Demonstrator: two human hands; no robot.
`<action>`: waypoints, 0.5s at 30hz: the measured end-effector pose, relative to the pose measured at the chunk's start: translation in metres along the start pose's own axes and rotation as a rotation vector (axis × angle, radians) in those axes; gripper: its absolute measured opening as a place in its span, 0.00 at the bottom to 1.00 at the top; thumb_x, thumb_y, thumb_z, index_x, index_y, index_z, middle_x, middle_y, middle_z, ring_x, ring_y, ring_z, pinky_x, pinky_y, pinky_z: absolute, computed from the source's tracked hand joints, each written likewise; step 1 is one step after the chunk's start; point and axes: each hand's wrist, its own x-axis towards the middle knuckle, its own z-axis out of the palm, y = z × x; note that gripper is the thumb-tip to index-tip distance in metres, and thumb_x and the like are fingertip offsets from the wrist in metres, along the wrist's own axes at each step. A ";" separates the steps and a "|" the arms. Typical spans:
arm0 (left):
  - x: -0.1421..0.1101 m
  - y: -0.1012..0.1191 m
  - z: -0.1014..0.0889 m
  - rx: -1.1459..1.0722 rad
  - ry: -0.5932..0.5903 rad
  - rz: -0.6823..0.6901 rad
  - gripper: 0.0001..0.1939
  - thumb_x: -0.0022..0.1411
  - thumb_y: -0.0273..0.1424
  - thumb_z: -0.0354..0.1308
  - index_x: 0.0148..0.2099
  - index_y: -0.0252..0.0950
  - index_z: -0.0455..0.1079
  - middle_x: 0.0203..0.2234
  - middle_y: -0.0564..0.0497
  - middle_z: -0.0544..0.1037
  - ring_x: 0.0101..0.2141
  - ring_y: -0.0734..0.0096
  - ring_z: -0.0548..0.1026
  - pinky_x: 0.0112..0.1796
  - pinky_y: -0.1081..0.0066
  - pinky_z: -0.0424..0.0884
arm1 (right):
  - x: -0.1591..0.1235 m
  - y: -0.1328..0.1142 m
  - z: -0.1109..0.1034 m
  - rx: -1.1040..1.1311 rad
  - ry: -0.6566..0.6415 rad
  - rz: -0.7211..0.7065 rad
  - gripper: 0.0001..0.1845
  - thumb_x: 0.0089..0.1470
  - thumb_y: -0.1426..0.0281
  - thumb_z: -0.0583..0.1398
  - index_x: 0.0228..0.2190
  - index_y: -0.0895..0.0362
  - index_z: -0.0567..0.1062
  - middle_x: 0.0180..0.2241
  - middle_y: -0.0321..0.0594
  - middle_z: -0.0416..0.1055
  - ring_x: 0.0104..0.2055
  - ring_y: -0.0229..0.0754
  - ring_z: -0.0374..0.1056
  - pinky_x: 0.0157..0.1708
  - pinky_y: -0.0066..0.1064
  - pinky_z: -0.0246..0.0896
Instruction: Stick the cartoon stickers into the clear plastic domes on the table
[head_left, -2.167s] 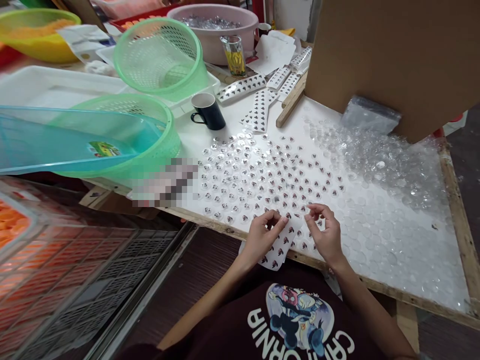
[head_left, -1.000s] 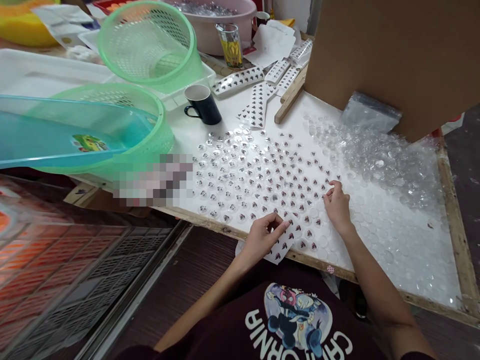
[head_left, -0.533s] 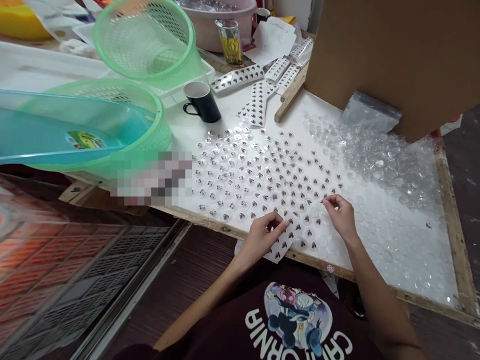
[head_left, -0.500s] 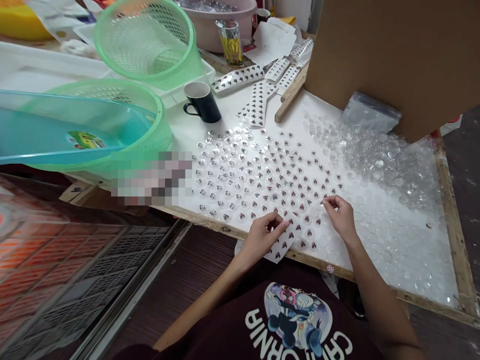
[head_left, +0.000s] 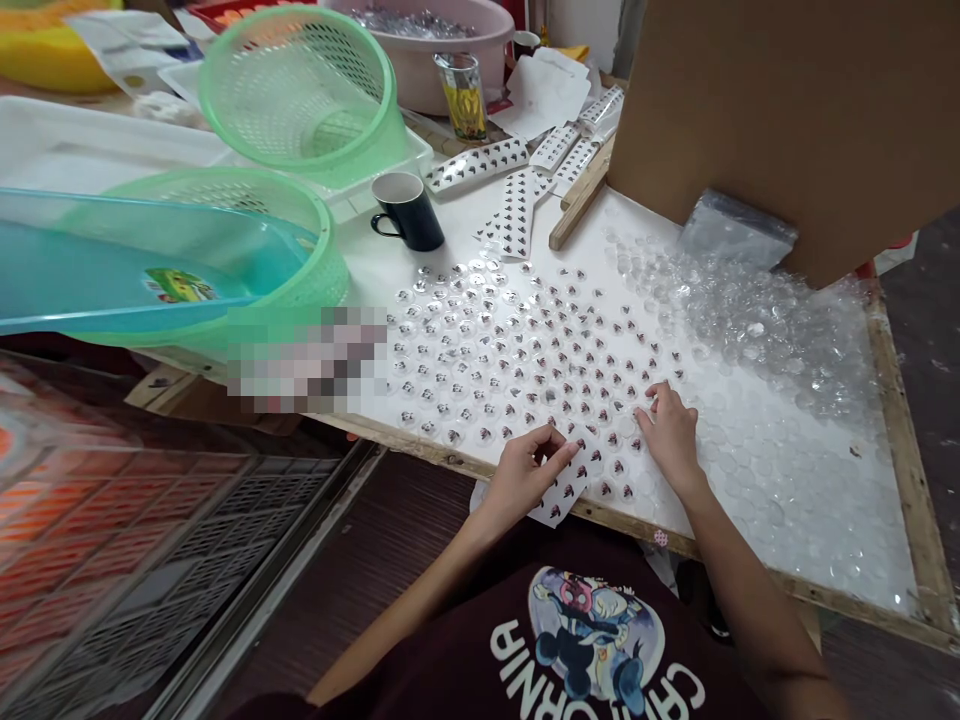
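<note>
My left hand (head_left: 525,470) pinches a white sticker sheet (head_left: 564,490) printed with small dark figures, at the near edge of the white board (head_left: 757,470). My right hand (head_left: 670,432) is lowered onto the board just right of it, fingers curled and fingertips pressing down among clear round domes. Rows of domes with dark figures under them (head_left: 525,350) cover the board's left part. Plain clear domes (head_left: 765,330) lie heaped at the right.
A black mug (head_left: 409,212) stands beyond the rows, with sticker strips (head_left: 517,205) and a wooden stick (head_left: 579,200) behind. Green baskets (head_left: 300,95), a blue tray (head_left: 112,275) and a pink basin (head_left: 442,40) crowd the left. A cardboard box (head_left: 780,110) rises at the right.
My right hand went out to the board's right part, drew back pinching something tiny, and now presses down on the board. My left hand kept the sheet still.
</note>
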 end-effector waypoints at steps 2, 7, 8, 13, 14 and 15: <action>-0.001 0.001 -0.001 0.003 0.003 0.002 0.16 0.65 0.39 0.58 0.28 0.35 0.68 0.23 0.54 0.71 0.26 0.72 0.66 0.28 0.73 0.62 | -0.001 -0.001 -0.003 0.005 0.034 -0.013 0.05 0.58 0.69 0.55 0.37 0.55 0.70 0.39 0.44 0.72 0.42 0.49 0.68 0.46 0.42 0.53; -0.001 0.002 -0.001 -0.014 0.029 0.017 0.16 0.65 0.39 0.58 0.27 0.35 0.67 0.22 0.54 0.69 0.25 0.73 0.65 0.28 0.73 0.61 | -0.016 -0.019 -0.017 0.266 0.154 -0.050 0.11 0.63 0.64 0.53 0.35 0.55 0.73 0.38 0.44 0.73 0.38 0.45 0.68 0.45 0.41 0.57; -0.001 0.002 -0.001 -0.023 0.035 0.016 0.16 0.65 0.39 0.58 0.27 0.35 0.67 0.22 0.55 0.69 0.25 0.73 0.65 0.28 0.73 0.61 | -0.022 -0.025 -0.020 0.352 0.114 -0.069 0.12 0.63 0.62 0.54 0.36 0.54 0.73 0.37 0.43 0.74 0.36 0.44 0.67 0.43 0.40 0.59; 0.000 0.005 0.002 -0.042 0.041 0.007 0.18 0.65 0.41 0.58 0.26 0.35 0.66 0.21 0.55 0.69 0.25 0.73 0.64 0.29 0.73 0.62 | -0.050 -0.051 -0.023 0.598 -0.222 -0.111 0.13 0.54 0.60 0.65 0.39 0.53 0.74 0.34 0.37 0.75 0.32 0.41 0.67 0.36 0.33 0.63; 0.001 0.004 0.003 -0.043 0.033 0.008 0.18 0.65 0.41 0.59 0.26 0.35 0.67 0.21 0.55 0.69 0.25 0.73 0.65 0.29 0.73 0.62 | -0.052 -0.053 -0.021 0.617 -0.245 -0.099 0.10 0.54 0.61 0.64 0.36 0.53 0.74 0.32 0.36 0.74 0.32 0.41 0.67 0.35 0.33 0.63; 0.001 0.004 0.003 -0.046 0.022 0.011 0.17 0.65 0.41 0.59 0.27 0.35 0.68 0.21 0.54 0.70 0.26 0.73 0.65 0.29 0.73 0.62 | -0.054 -0.053 -0.020 0.631 -0.253 -0.086 0.08 0.54 0.61 0.63 0.32 0.53 0.74 0.30 0.35 0.74 0.31 0.41 0.67 0.35 0.32 0.63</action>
